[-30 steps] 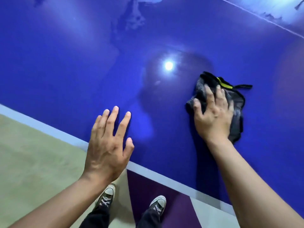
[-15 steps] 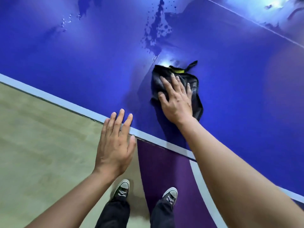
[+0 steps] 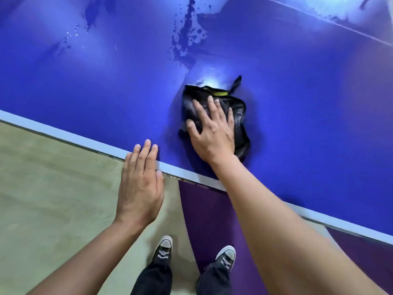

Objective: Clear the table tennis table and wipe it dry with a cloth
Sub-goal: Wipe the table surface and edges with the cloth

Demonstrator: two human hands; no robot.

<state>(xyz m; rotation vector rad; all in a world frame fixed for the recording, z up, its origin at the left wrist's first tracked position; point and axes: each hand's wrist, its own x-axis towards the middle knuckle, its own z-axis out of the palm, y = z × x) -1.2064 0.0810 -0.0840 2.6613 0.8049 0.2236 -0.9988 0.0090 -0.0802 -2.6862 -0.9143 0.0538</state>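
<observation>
The blue table tennis table (image 3: 85, 86) fills the upper part of the view, its white edge line running from left down to the right. A dark grey cloth (image 3: 240, 116) with a yellow tag lies bunched on the table near that edge. My right hand (image 3: 212, 133) presses flat on the cloth with spread, straight fingers. My left hand (image 3: 140, 184) hovers flat over the table's edge, fingers straight and together, holding nothing. Water splashes and droplets (image 3: 187, 37) sit on the surface beyond the cloth.
A white line (image 3: 331, 26) crosses the table at the top right, with wet patches near it. Below the table edge lie beige floor (image 3: 42, 188) and purple floor (image 3: 212, 220). My two sneakers (image 3: 163, 248) stand close to the table.
My right hand has slid the cloth leftward and toward the near edge. The left hand has drawn back from over the table surface to its edge.
</observation>
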